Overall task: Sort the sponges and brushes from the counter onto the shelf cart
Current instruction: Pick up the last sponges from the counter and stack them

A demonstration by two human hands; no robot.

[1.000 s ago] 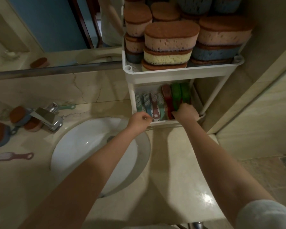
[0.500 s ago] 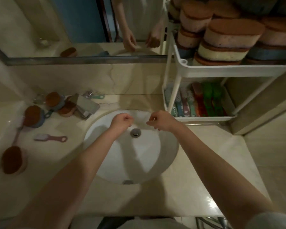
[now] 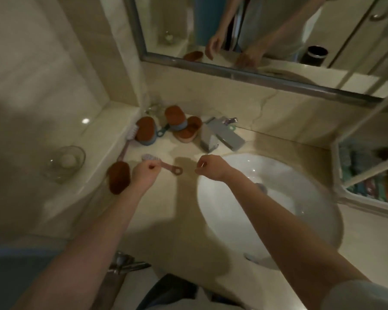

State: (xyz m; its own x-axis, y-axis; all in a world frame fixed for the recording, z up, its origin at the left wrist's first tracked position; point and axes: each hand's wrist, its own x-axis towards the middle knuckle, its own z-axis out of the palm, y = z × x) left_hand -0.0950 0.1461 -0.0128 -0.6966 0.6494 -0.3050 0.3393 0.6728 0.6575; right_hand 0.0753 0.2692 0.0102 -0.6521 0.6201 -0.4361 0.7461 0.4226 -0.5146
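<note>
Beige marble worktop (image 3: 170,220) spreads beneath us, with the white oval sink (image 3: 278,198) sunk in its right half. Our left hand (image 3: 145,173) is clenched and empty, its knuckles over the small pink plastic brush (image 3: 166,164) lying just beyond it, ringed handle pointing right. Our right hand (image 3: 211,167), also fisted on nothing, hangs over the sink's left rim. Brown-topped sponges (image 3: 182,126) cluster at the back-left corner; the white shelf cart (image 3: 367,202) stands at the right edge.

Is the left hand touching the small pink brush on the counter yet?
Cannot tell. In the head view the left hand, curled in a fist, overlaps the middle of the small pink brush, so no gap or contact shows plainly.
</note>
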